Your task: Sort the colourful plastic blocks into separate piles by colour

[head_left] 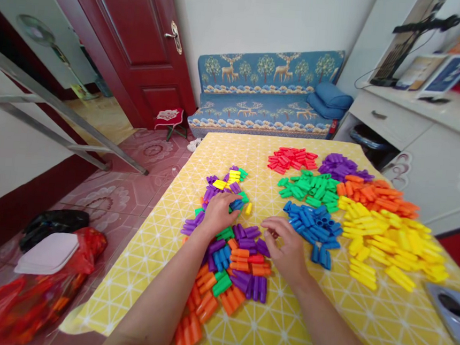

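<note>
My left hand is over the mixed pile, its fingers closed at blue tube-shaped plastic pieces. Around it lie purple pieces, green pieces and orange pieces, many in short joined-looking rows. A single yellow piece rests just right of the left fingertips. Between the mixed pile and the sorted blue pile is my right hand, fingers curved and apart from the thumb, with nothing visible in it. Its fingertips are close to the purple pieces at the mixed pile's right edge.
Beyond the blue pile are separate green, red, purple, orange and yellow piles. The yellow patterned tablecloth covers the table. Red plastic bags lie on the floor at left.
</note>
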### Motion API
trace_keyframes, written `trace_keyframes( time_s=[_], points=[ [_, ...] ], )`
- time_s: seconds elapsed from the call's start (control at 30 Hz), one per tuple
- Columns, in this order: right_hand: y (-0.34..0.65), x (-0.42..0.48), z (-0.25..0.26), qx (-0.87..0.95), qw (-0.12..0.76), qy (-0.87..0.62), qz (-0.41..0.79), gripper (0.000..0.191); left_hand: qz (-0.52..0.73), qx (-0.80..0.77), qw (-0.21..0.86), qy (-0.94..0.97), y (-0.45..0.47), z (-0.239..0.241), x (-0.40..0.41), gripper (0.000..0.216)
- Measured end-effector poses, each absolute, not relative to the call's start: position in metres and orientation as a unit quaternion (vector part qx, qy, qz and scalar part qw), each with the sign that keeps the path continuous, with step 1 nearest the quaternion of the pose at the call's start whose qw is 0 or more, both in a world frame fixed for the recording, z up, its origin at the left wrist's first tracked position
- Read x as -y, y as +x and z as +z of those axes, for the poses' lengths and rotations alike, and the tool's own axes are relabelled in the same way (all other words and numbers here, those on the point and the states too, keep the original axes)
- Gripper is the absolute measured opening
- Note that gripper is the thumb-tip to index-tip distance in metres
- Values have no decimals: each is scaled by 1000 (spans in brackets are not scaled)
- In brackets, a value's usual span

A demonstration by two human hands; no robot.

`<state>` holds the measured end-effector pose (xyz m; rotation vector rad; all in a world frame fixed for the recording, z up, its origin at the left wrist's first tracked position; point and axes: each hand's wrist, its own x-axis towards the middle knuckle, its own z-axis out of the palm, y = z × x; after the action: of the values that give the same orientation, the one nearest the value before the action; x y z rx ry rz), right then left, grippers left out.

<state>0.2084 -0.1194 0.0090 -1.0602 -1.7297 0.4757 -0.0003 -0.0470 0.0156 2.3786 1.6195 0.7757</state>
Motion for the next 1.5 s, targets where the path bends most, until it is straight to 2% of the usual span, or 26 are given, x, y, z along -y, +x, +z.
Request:
trace_keyframes(
  time_s=[0.1, 0.27, 0.43, 0.5, 0.57, 0.93, 1.13, 1.3, 1.5],
  points=[
    [195, 117, -4, 727, 468, -436, 250, 23, 288, -528, 105, 792, -2, 15, 48, 40],
    [194, 111, -15, 689, 453, -485, 292, 32, 402, -481, 218, 748, -2, 18, 51, 30],
    [193, 111, -14, 667, 489, -465, 316, 56, 479, -412, 426, 647, 9, 20, 58, 33],
    [192, 112, -12, 673, 499, -458, 297, 55, 459, -384, 498, 628, 14, 20, 61, 39],
    [193, 113, -10, 682, 508, -452, 270, 47, 432, -375, 519, 635, 18, 21, 64, 41],
    [197, 114, -7, 679, 518, -467, 230, 26, 397, -397, 359, 746, 16, 26, 68, 20],
    [241, 96, 4, 623, 552, -553, 17, 18, 448, -423, 292, 732, 13, 21, 63, 17],
    [292, 79, 7, 565, 483, -659, -116, 17, 462, -453, 291, 705, 13, 15, 60, 13],
    [303, 76, 2, 575, 396, -705, -123, 19, 449, -468, 267, 713, 11, 11, 58, 14]
  ],
)
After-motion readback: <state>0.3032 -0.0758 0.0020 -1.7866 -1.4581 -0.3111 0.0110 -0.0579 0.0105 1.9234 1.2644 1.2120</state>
